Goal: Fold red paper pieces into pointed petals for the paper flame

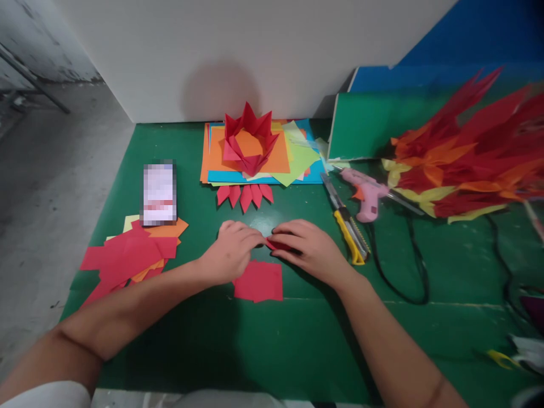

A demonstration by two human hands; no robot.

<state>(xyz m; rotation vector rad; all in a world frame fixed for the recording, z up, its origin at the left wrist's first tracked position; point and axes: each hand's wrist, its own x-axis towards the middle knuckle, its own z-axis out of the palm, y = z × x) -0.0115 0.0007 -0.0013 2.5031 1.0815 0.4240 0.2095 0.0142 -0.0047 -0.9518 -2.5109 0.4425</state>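
Note:
A small folded piece of red paper (pixel 278 245) lies between my hands, low over the green table. My right hand (pixel 312 249) curls its fingers around the piece, covering part of it. At its left tip, my left hand (pixel 232 249) pinches with fingertips and thumb. Just below, a stack of red paper squares (pixel 259 281) rests near my left hand. Several folded red paper petals (pixel 245 196) are fanned in a row above my hands. Behind them, a ring of pointed red paper petals (pixel 232 148) stands on stacked coloured sheets (pixel 276 161).
On the left, a phone (pixel 159 192) with a blurred screen touches loose red and orange paper pieces (pixel 131 255). To the right lie a yellow utility knife (pixel 349 235) and a pink glue gun (pixel 368 195) with a black cord. A large red-orange paper arrangement (pixel 471 164) fills the far right.

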